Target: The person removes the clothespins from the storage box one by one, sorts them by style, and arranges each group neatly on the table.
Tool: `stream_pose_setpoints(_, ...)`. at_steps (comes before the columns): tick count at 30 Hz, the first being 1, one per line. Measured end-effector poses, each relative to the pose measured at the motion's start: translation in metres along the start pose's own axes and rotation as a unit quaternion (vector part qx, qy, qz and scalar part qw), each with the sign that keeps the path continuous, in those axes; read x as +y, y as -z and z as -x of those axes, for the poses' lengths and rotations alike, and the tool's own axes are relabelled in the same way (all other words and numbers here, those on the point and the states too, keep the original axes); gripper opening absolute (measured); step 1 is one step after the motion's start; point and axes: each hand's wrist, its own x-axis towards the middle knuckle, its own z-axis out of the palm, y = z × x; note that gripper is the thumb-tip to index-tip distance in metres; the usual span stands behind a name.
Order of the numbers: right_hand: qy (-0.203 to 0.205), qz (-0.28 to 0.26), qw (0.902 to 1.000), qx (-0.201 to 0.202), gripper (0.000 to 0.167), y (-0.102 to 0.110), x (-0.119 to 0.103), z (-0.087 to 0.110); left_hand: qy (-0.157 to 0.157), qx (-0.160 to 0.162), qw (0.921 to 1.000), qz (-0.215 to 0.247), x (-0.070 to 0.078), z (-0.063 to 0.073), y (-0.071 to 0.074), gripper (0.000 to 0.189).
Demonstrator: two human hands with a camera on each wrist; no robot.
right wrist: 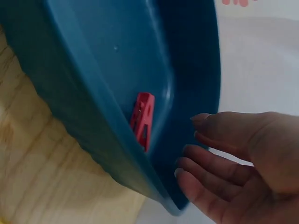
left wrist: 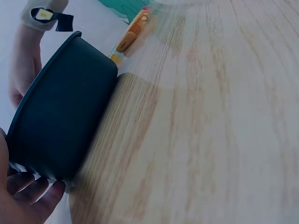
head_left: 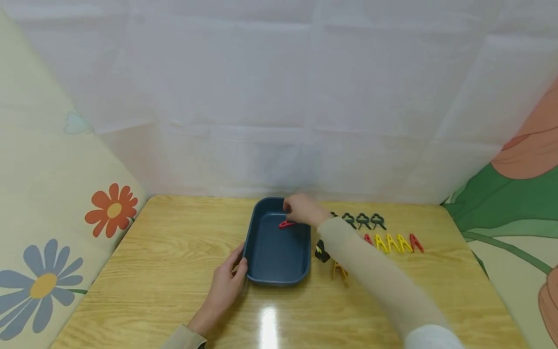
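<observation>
A dark blue rectangular tray [head_left: 279,257] stands on the wooden table. My left hand [head_left: 227,281] grips its left side, thumb at the rim and fingers against the outer wall; the left wrist view shows those fingers [left wrist: 50,199] bent at the tray's edge. One red clothespin [right wrist: 142,120] lies inside at the far right corner. Over that corner, my right hand [right wrist: 238,161] has loosely bent fingers with a gap between thumb and fingertips, and nothing shows between them. In the head view, the right hand partly covers the far rim, close above the red clothespin.
Right of the tray, dark green clips [head_left: 363,221] stand in a row, partly behind the right forearm. Nearer are yellow clothespins [head_left: 391,243] with a red clothespin [head_left: 416,243] at the row's end. An orange clip [head_left: 340,272] is below the forearm. A white sheet [head_left: 235,97] hangs behind the table.
</observation>
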Motion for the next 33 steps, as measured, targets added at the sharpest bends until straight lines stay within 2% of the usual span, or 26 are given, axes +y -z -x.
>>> stream_pose_setpoints(10,-0.047,0.011,0.9988,-0.010,0.022,-0.013,-0.007,-0.018,0.001,0.000,1.0000,0.000,-0.001,0.001,0.001,0.044)
stream_pose_setpoints(17,-0.078,0.016,0.9960,-0.040,0.027,-0.017,-0.013,-0.021,-0.005,0.001,1.0000,0.008,0.000,0.001,0.000,0.043)
stream_pose_setpoints(23,-0.085,0.048,0.9939,-0.051,0.008,-0.019,-0.015,-0.022,0.001,-0.004,0.9999,0.011,0.000,0.001,0.000,0.044)
stream_pose_setpoints(25,-0.087,0.053,0.9936,-0.050,0.013,-0.019,-0.015,-0.022,0.003,-0.005,0.9999,0.008,0.000,0.001,0.001,0.044)
stream_pose_setpoints(33,-0.108,0.019,0.9924,-0.056,0.017,-0.020,-0.018,-0.018,0.004,-0.007,1.0000,0.006,0.001,0.001,0.001,0.045)
